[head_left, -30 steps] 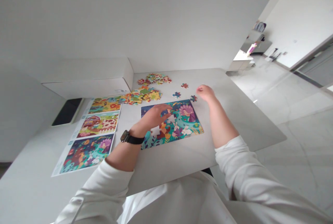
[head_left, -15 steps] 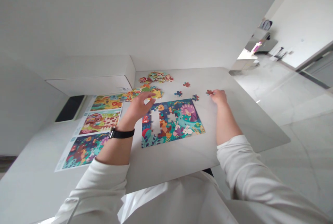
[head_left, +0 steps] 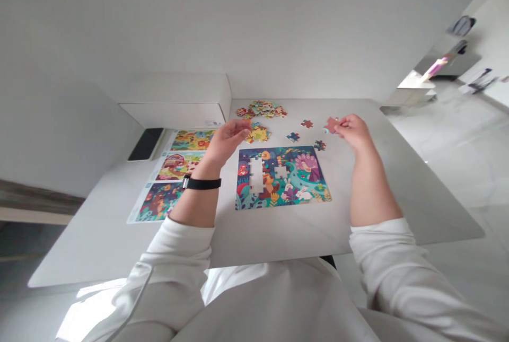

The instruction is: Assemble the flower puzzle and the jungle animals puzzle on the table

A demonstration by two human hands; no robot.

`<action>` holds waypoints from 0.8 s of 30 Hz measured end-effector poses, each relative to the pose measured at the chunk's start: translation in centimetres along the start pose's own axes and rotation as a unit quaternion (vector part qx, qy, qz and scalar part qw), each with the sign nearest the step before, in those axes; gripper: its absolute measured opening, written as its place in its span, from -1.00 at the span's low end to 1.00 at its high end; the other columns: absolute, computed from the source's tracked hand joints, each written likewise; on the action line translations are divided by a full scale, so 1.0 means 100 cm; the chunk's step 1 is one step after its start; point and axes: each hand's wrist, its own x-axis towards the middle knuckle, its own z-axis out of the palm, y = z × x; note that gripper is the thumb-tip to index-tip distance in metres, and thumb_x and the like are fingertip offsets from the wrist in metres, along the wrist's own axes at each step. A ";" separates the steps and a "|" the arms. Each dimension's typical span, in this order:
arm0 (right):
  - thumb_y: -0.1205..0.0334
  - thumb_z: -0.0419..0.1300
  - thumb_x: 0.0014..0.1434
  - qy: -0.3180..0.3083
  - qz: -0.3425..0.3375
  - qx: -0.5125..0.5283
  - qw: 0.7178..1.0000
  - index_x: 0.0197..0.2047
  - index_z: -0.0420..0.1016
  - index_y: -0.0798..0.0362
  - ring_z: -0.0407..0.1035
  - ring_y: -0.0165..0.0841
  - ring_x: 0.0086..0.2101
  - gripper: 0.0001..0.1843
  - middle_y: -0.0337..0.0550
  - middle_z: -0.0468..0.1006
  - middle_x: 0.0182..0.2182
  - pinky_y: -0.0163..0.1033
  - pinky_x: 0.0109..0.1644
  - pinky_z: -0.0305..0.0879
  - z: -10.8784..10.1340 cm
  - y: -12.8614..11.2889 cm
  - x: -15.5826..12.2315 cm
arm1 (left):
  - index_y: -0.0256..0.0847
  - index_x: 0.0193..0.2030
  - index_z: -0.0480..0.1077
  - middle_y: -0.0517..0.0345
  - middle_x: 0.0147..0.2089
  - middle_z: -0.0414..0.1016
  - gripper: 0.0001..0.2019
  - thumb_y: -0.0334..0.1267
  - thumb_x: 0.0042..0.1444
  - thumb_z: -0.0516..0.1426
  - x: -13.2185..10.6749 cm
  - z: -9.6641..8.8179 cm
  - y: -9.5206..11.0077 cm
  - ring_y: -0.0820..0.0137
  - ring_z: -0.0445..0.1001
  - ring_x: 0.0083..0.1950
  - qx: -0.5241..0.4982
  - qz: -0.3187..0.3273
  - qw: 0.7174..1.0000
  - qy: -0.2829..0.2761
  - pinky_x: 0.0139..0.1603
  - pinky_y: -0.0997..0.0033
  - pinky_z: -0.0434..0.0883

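A colourful jigsaw puzzle (head_left: 292, 180) lies partly assembled on the white table (head_left: 278, 236), with white gaps near its upper left. My right hand (head_left: 353, 131) is raised beyond the puzzle's far right corner and pinches a reddish puzzle piece (head_left: 330, 125). My left hand (head_left: 228, 140), with a black watch at the wrist, hovers over the table just left of the puzzle, fingers curled near a pile of loose pieces (head_left: 257, 133). Whether it holds a piece is hidden.
Three loose pieces (head_left: 306, 123) lie beyond the puzzle. A second heap of pieces (head_left: 262, 109) sits near the wall. A reference sheet with three pictures (head_left: 175, 172) lies to the left, beside a white box (head_left: 178, 103) and a black phone (head_left: 145, 144).
My right hand has lifted a reddish piece off the table. My left hand has drawn off the puzzle toward the loose pile. The camera has shifted, so everything sits further right.
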 end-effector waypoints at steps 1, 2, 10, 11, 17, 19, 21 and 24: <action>0.05 0.49 0.10 -0.020 -0.001 0.041 0.999 -0.13 0.40 0.00 0.53 -0.30 -0.33 -0.58 -0.22 0.55 -0.34 -0.18 -0.20 0.48 0.010 -0.014 -0.006 | -0.21 0.04 0.57 -0.04 0.03 0.70 -0.58 0.01 0.16 0.38 0.000 0.000 0.001 0.28 0.63 0.01 -0.004 -0.002 1.000 -0.003 0.06 0.28 0.55; 0.07 0.50 0.09 -0.050 -0.004 0.075 0.996 -0.11 0.41 -0.01 0.54 -0.31 -0.33 -0.57 -0.22 0.56 -0.32 -0.19 -0.20 0.49 0.021 -0.029 -0.014 | -0.21 0.04 0.57 -0.04 0.02 0.70 -0.57 0.01 0.14 0.39 0.000 0.000 0.002 0.29 0.63 0.00 -0.005 -0.005 1.000 -0.007 0.05 0.29 0.55; 0.24 0.45 0.14 -0.310 -0.017 0.164 0.936 0.17 0.51 -0.08 0.53 -0.34 -0.30 -0.47 -0.25 0.58 -0.23 -0.18 -0.12 0.59 0.124 -0.088 -0.090 | -0.24 0.05 0.61 0.00 -0.10 0.69 -0.50 0.09 0.13 0.40 -0.003 -0.001 0.004 0.31 0.61 -0.11 0.051 -0.054 0.991 -0.108 -0.09 0.34 0.50; 0.25 0.45 0.15 -0.322 -0.015 0.166 0.932 0.18 0.51 -0.09 0.53 -0.34 -0.30 -0.47 -0.24 0.58 -0.22 -0.17 -0.11 0.60 0.131 -0.088 -0.095 | -0.23 0.05 0.62 0.01 -0.12 0.69 -0.51 0.09 0.13 0.40 -0.003 -0.002 0.003 0.31 0.60 -0.13 0.066 -0.058 0.989 -0.122 -0.11 0.34 0.49; 0.29 0.45 0.16 -0.349 -0.009 0.175 0.921 0.17 0.52 -0.08 0.56 -0.28 -0.17 -0.49 -0.19 0.59 -0.17 -0.12 -0.02 0.64 0.141 -0.085 -0.105 | -0.19 -0.02 0.62 0.06 -0.17 0.70 -0.61 0.05 0.16 0.36 -0.005 -0.004 0.001 0.32 0.61 -0.18 0.129 -0.079 0.970 -0.191 -0.17 0.36 0.47; 0.28 0.46 0.16 -0.349 -0.004 0.176 0.921 0.16 0.52 -0.08 0.57 -0.28 -0.16 -0.49 -0.19 0.59 -0.17 -0.11 0.00 0.65 0.141 -0.084 -0.104 | -0.18 -0.07 0.61 0.07 -0.19 0.70 -0.65 0.04 0.16 0.35 -0.006 -0.002 0.001 0.33 0.62 -0.20 0.120 -0.087 0.966 -0.213 -0.19 0.38 0.47; 0.28 0.46 0.16 -0.349 0.003 0.182 0.919 0.16 0.53 -0.09 0.58 -0.28 -0.17 -0.50 -0.19 0.59 -0.15 -0.10 0.00 0.66 0.142 -0.082 -0.104 | -0.18 -0.10 0.60 0.08 -0.22 0.70 -0.67 0.02 0.15 0.34 -0.007 -0.001 0.000 0.34 0.61 -0.23 0.120 -0.088 0.961 -0.232 -0.21 0.39 0.47; 0.31 0.46 0.16 -0.346 0.013 0.188 0.919 0.15 0.54 -0.09 0.59 -0.30 -0.20 -0.50 -0.19 0.61 -0.14 -0.12 -0.02 0.68 0.144 -0.080 -0.103 | -0.17 -0.12 0.60 0.08 -0.25 0.69 -0.69 0.02 0.15 0.34 -0.007 -0.001 -0.001 0.34 0.61 -0.25 0.135 -0.085 0.956 -0.245 -0.24 0.40 0.46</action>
